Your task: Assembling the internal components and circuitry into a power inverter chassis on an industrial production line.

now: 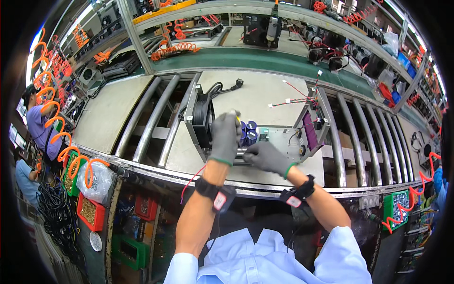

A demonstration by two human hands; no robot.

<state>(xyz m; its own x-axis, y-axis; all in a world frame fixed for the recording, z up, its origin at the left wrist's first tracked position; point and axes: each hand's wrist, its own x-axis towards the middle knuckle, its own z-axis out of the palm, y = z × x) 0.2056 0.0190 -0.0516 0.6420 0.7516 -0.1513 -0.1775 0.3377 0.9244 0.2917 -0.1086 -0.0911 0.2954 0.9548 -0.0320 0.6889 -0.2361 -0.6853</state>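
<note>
An open metal equipment chassis lies on a pale board in front of me. Its left end carries a black fan, its right end a purple panel. My left hand, in a grey glove, reaches over the chassis beside the fan, fingers closed; a small yellowish bit shows at the fingertips, too little to name. Right of it stand dark blue capacitors. My right hand, also gloved, has its fingers pinched together at the near edge of the chassis, low by the capacitors; what they hold is hidden.
Metal rollers flank the pale board. A black power plug and red-black wires with white connectors stick out. Screw bins, one red and one green, hang at the near edge. A power screwdriver hangs ahead.
</note>
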